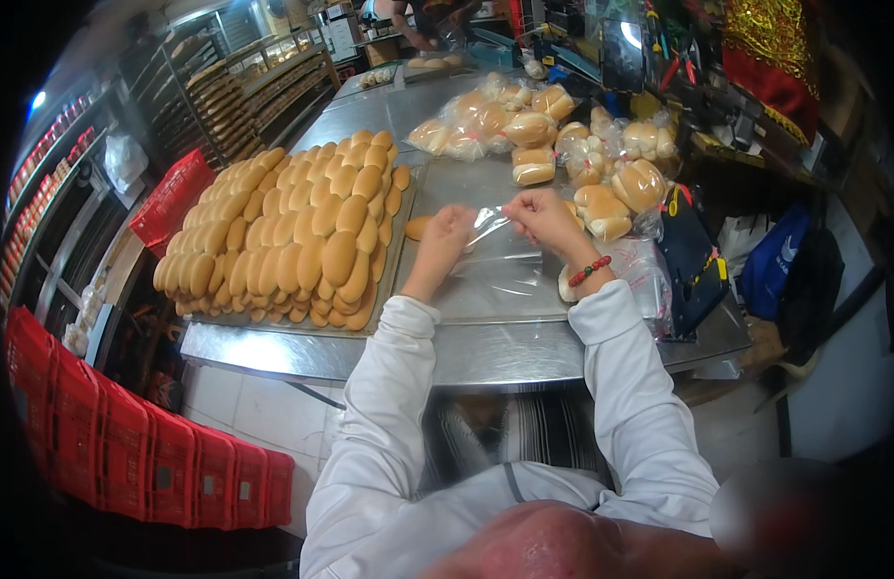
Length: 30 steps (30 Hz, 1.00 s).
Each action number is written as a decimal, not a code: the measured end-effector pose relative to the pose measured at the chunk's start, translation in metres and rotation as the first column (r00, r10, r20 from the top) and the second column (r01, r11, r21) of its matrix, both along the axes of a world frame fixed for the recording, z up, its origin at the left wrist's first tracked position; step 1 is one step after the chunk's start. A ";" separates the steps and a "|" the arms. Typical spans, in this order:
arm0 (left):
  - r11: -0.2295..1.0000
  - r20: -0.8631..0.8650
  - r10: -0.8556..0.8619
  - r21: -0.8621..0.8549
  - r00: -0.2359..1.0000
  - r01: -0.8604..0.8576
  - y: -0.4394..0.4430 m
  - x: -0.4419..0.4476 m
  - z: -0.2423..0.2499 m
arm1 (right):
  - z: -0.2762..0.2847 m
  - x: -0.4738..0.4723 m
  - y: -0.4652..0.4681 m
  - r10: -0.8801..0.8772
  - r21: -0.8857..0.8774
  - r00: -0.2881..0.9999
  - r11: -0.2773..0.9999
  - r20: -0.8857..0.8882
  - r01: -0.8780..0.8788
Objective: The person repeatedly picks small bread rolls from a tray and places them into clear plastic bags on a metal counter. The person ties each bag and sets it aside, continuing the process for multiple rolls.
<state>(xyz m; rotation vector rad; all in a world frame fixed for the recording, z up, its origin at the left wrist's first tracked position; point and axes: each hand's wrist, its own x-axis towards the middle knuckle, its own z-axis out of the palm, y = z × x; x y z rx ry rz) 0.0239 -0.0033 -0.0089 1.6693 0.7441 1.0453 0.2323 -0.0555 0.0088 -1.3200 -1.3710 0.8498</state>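
A clear plastic bag (499,271) hangs between my two hands over a metal tray on the steel table. My left hand (453,230) pinches one side of its upper edge, and my right hand (537,217) pinches the other. The bag looks empty. Just left of my left hand, a single bread roll (416,228) lies partly hidden. Stacked long bread rolls (295,224) cover a tray on the left. Bagged bread rolls (603,211) lie beside and beyond my right hand. Under my right wrist, a pale roll (567,284) is partly covered.
Flat packs of plastic bags (639,279) lie right of my right forearm, beside a dark upright holder (689,268). The steel table's front edge (490,354) is near my body. Red plastic crates (150,449) stand lower left. A person (425,25) is at the table's far end.
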 end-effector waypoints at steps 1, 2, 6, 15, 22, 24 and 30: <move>0.999 0.022 0.000 0.043 1.000 -0.001 -0.008 0.002 0.004 | 0.000 0.004 0.001 -0.005 -0.019 1.000 1.000 0.004 0.005; 0.999 0.031 -0.033 0.011 0.999 0.033 -0.008 0.002 0.004 | -0.001 0.008 0.001 -0.010 -0.038 1.000 0.999 0.008 0.010; 0.995 0.061 -0.057 -0.074 0.997 0.062 0.005 -0.004 -0.006 | 0.004 0.005 0.001 0.021 -0.185 1.000 0.983 0.008 -0.019; 0.945 0.235 -0.144 -0.255 0.961 0.204 0.004 -0.004 -0.002 | -0.016 0.012 0.014 0.100 -0.041 0.993 0.994 -0.067 -0.102; 0.740 0.529 -0.191 -0.476 0.827 0.475 -0.007 -0.003 -0.003 | -0.011 -0.004 0.014 0.278 0.268 0.724 0.954 -0.632 -0.132; 0.764 0.421 -0.396 -0.342 0.816 0.547 0.001 -0.004 -0.005 | -0.008 0.009 0.010 0.454 0.368 0.467 0.890 -0.759 -0.268; 0.876 -0.134 -0.439 -0.285 0.888 0.389 -0.005 -0.008 0.003 | 0.045 -0.021 -0.045 0.119 0.313 0.987 0.946 -0.107 -0.080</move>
